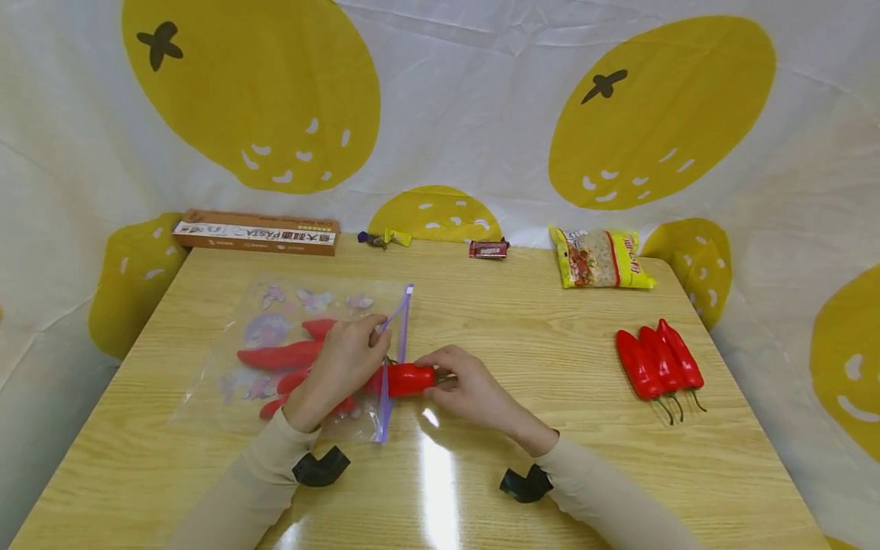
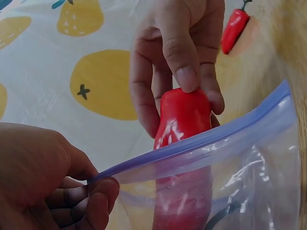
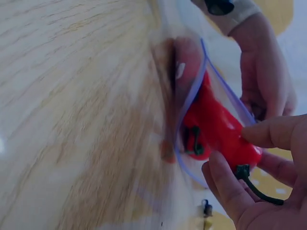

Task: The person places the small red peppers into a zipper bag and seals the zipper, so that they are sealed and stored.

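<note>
A clear zip bag (image 1: 268, 305) with a purple zip edge lies flat on the table, several red peppers (image 1: 278, 357) inside it. My left hand (image 1: 347, 355) pinches the upper lip of the bag's mouth and lifts it; in the left wrist view that hand (image 2: 62, 182) grips the purple strip. My right hand (image 1: 474, 386) holds a red chili pepper (image 1: 411, 380) by its stem end, its tip end inside the bag mouth. In the right wrist view the pepper (image 3: 230, 139) lies between thumb and fingers, its green stem toward the palm.
Three red peppers (image 1: 660, 363) lie side by side at the right. Along the back are a pasta box (image 1: 257, 232), small wrapped candies (image 1: 386, 238), a dark red packet (image 1: 489, 249) and a yellow food bag (image 1: 603, 260). A patterned cloth (image 1: 461, 114) hangs behind the table.
</note>
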A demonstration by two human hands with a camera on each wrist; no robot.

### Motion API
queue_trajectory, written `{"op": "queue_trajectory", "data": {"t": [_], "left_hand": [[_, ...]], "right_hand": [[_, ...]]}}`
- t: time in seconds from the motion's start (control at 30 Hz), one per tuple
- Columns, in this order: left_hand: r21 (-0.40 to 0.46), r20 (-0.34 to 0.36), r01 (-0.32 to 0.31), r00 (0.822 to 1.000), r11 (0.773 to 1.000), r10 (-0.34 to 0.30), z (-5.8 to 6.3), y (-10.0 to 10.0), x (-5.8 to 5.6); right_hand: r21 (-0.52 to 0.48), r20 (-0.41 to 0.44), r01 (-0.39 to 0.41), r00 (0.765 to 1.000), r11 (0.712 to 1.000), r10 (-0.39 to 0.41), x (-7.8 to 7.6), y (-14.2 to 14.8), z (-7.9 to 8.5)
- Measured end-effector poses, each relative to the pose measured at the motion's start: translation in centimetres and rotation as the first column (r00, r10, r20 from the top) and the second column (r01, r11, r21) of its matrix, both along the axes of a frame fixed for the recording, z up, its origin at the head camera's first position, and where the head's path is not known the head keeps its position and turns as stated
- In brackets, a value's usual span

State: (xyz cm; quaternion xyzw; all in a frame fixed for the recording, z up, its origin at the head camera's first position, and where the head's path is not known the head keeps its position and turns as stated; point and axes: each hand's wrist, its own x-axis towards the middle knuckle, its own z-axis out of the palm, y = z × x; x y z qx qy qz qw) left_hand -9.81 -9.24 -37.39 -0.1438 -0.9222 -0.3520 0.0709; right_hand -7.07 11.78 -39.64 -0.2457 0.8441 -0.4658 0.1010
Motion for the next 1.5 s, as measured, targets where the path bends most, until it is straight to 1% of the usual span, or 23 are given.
{"op": "queue_trajectory", "data": {"t": [0.13,0.27,0.4,0.47,0.57,0.63,0.7,0.87,0.97,1.1,1.17,1.23,1.37,1.43,1.5], "left_hand": [[-0.002,-0.04,0.015,0.999,1.0,-0.015,-0.1,0.0,-0.1],[-0.016,-0.086,0.015,0.996,1.0,-0.017,-0.2,0.0,-0.1],[-0.02,-0.097,0.002,0.995,1.0,-0.004,-0.2,0.1,-0.1],[-0.024,-0.102,-0.002,0.995,1.0,0.0,-0.3,0.1,-0.1],[-0.026,-0.112,-0.003,0.994,1.0,0.0,-0.3,0.1,-0.1],[-0.024,-0.121,0.0,0.993,1.0,-0.002,-0.2,0.1,-0.1],[-0.021,-0.128,0.001,0.992,1.0,-0.004,-0.2,0.1,-0.1],[-0.025,-0.128,-0.005,0.992,1.0,0.002,0.1,0.1,0.0],[-0.026,-0.11,-0.008,0.994,1.0,0.005,0.2,0.0,0.1],[-0.024,-0.094,-0.007,0.996,1.0,0.005,0.2,0.0,0.1],[-0.024,-0.096,-0.006,0.995,1.0,0.003,0.2,0.0,0.1],[-0.028,-0.102,-0.004,0.995,1.0,0.001,0.2,-0.1,0.1],[-0.03,-0.108,-0.003,0.994,1.0,-0.001,0.1,-0.1,0.0],[-0.025,-0.103,-0.002,0.995,1.0,0.0,0.1,-0.1,0.0],[-0.021,-0.104,-0.001,0.995,1.0,-0.001,0.1,-0.1,-0.1]], "right_hand": [[-0.005,-0.015,-0.015,1.0,1.0,0.015,-0.1,-1.0,-0.2],[-0.024,0.01,-0.008,1.0,1.0,0.008,-0.3,-2.1,-0.6],[-0.078,0.065,-0.013,0.998,0.997,0.018,-0.5,-3.2,-1.1],[-0.088,0.063,-0.02,0.998,0.996,0.026,-0.6,-3.7,-1.3],[-0.049,-0.014,-0.033,0.999,0.998,0.033,-0.7,-4.4,-1.6],[-0.012,-0.08,-0.036,0.996,0.999,0.035,-0.8,-4.8,-1.7],[0.024,-0.141,-0.035,0.989,0.999,0.038,-1.0,-5.2,-1.8],[0.126,-0.24,0.0,0.97,0.992,0.03,-1.6,-5.9,-2.2],[0.185,-0.273,0.019,0.961,0.983,0.032,-1.8,-6.1,-2.4],[0.224,-0.274,0.024,0.961,0.974,0.039,-1.8,-6.0,-2.6],[0.237,-0.293,0.038,0.955,0.971,0.034,-1.6,-5.6,-2.6],[0.231,-0.333,0.06,0.943,0.971,0.021,-1.5,-4.9,-2.5],[0.223,-0.453,0.13,0.891,0.966,-0.015,-1.3,-2.0,-2.1],[0.231,-0.506,0.189,0.861,0.954,-0.048,-1.3,0.2,-1.7],[0.262,-0.549,0.266,0.832,0.928,-0.084,-1.4,2.9,-1.1]]}}
